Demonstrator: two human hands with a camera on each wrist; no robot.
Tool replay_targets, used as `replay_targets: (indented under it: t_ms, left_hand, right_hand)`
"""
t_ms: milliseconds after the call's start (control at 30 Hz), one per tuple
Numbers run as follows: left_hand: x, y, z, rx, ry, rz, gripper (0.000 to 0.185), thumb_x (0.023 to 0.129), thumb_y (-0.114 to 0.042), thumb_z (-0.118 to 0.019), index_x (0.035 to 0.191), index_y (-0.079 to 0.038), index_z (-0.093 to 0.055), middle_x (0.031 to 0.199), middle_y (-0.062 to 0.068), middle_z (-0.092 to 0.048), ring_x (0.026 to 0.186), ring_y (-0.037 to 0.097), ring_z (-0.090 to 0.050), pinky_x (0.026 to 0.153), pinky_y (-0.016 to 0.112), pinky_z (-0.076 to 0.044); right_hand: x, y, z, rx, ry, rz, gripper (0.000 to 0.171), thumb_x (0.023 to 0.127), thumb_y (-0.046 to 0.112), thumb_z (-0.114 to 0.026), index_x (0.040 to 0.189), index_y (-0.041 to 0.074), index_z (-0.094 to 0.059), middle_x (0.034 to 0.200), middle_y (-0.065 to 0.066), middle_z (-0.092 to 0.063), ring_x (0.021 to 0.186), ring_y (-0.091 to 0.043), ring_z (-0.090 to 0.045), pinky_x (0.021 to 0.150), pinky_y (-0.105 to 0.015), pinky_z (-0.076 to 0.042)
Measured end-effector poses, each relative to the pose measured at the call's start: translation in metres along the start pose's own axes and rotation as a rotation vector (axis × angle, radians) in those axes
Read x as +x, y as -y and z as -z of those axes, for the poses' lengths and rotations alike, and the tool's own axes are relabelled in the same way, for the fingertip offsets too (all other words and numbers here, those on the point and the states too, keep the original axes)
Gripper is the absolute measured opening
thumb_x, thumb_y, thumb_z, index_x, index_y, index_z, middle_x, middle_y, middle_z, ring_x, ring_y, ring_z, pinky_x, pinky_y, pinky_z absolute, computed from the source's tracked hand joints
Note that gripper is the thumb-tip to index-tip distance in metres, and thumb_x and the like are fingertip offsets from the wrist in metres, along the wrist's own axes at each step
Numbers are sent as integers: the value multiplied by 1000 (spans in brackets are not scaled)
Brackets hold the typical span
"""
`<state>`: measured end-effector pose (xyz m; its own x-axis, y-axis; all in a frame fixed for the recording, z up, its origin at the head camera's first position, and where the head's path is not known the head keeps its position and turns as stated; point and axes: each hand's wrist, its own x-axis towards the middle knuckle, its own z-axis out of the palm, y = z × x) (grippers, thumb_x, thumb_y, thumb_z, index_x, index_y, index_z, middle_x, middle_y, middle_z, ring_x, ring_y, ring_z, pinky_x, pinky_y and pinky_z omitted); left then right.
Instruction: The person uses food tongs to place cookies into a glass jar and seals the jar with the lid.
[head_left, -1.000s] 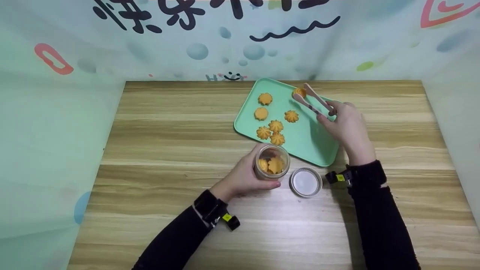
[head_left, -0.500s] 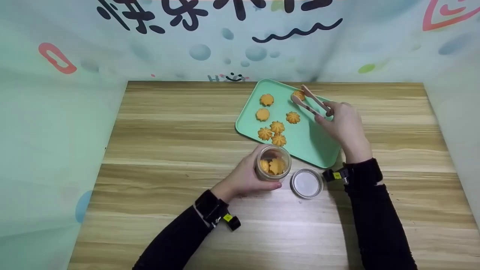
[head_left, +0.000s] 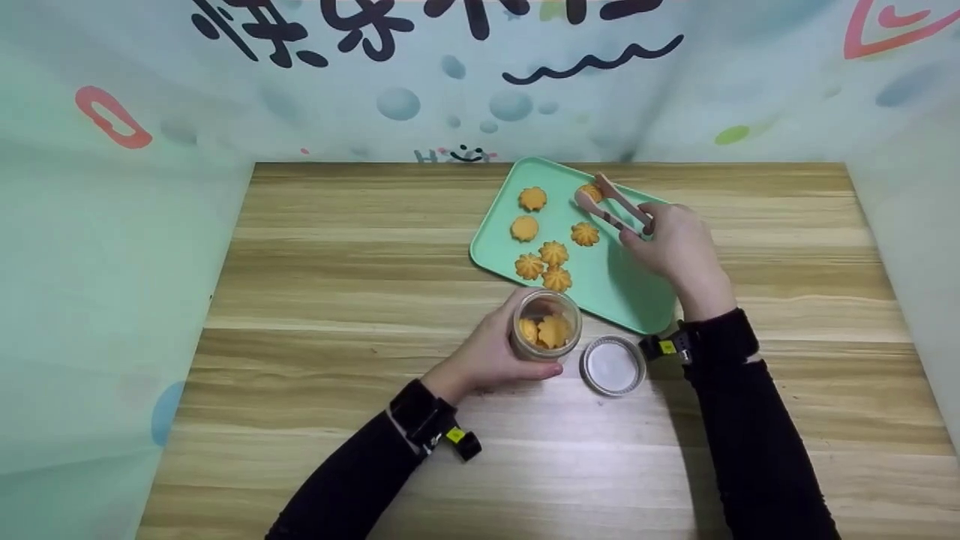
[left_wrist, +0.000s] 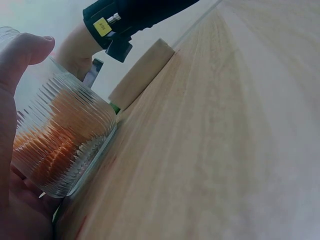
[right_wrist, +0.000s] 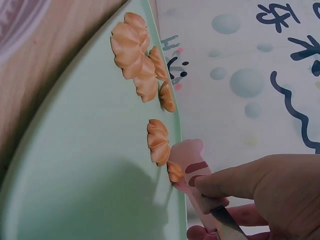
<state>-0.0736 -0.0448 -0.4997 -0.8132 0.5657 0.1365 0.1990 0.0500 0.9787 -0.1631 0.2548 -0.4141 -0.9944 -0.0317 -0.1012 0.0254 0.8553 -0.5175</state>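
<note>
Where hands work: striped wooden table [head_left: 337,247].

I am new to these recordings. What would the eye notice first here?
First the mint-green tray at the far right of the table, strewn with orange cookies. Above it the right hand pinches pink tongs round one cookie. Nearer, the left hand grips a ribbed glass jar beside its lid.

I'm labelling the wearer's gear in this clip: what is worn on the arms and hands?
Both hands, left hand and right hand, are bare. Long black sleeves cover both arms to the wrists. Each wrist carries a black strap holding a small black device with a yellow tag, also seen in the left wrist view.
</note>
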Motion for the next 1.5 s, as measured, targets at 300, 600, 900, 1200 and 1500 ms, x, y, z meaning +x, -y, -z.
replay_targets:
  t_ms: [300, 600, 900, 1200, 1500]
  left_hand:
    - [2, 1, 0, -17, 6, 7, 97, 72, -26, -103, 153, -34, -51, 146, -10, -64, 138, 14, -59, 125, 41, -41]
    - [0, 0, 0, -24, 3, 16, 98, 72, -24, -104, 153, -30, -51, 146, -8, -65, 138, 15, -59, 125, 43, -41]
    - [-1, -2, 0, -30, 4, 18, 97, 72, -24, -104, 153, -33, -51, 146, -9, -64, 138, 15, -59, 125, 42, -41]
    - [-1, -2, 0, -22, 1, 38, 99, 73, -23, -103, 156, -30, -50, 147, -8, -63, 140, 14, -57, 127, 42, -39]
    - [-1, -1, 1, -12, 19, 51, 102, 75, -24, -103, 159, -29, -45, 149, -3, -62, 136, 16, -60, 124, 40, -43]
  right_hand:
    - [1, 3, -1, -31, -25, 14, 43, 104, 26, -72, 133, -5, -71, 108, -25, -70, 96, -40, -61, 80, -54, -51]
    - [-14, 0, 3, -24, -85, 75, 25, 103, 25, -73, 110, 1, -77, 104, -21, -74, 88, -37, -60, 71, -48, -44]
    - [-50, 9, 32, 137, -61, 163, 32, 102, 29, -78, 124, 6, -80, 102, -13, -73, 59, -14, -57, 49, -24, -42]
    - [-94, 27, 62, 295, 80, 373, 36, 95, 15, -87, 131, 12, -81, 86, -1, -71, 61, -12, -58, 47, -22, -44]
    - [-123, 29, 81, 225, 122, 663, 42, 86, 1, -92, 125, 15, -83, 102, 9, -77, 61, -6, -57, 52, -17, -47]
